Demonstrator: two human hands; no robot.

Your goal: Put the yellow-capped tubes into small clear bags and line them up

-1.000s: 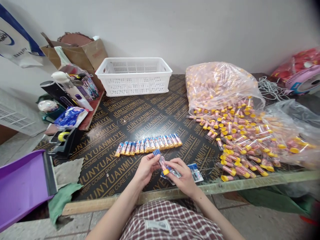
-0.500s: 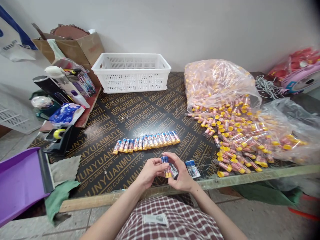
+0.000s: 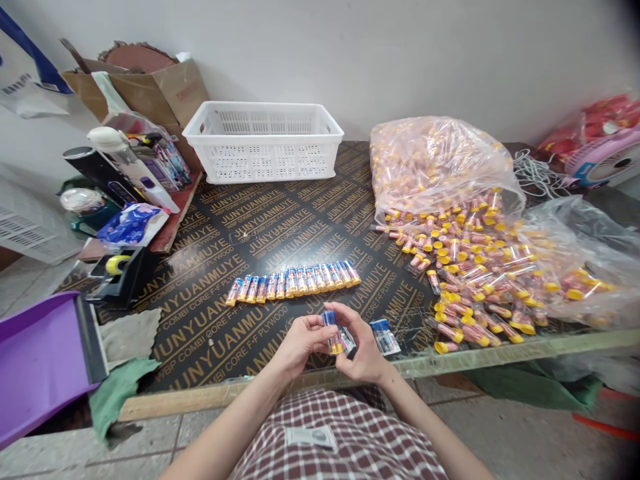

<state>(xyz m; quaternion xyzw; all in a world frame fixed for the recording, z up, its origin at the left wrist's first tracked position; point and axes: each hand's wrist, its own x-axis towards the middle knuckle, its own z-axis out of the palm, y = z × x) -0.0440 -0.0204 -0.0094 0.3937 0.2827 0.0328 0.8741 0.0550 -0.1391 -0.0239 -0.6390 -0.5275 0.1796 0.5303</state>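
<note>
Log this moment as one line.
hands: on capped tube | tube row: beyond hands | white basket: behind row | tube heap: right

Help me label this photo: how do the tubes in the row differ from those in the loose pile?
The row of tubes shows blue far ends; the loose pile looks mainly pink. The row lies side by side; the pile lies jumbled at many angles. Both show yellow ends.

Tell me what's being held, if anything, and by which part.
A small tube, blue at one end and yellow at the other; the left hand grips its middle, the right hand's fingers curl close to its ends.
</note>
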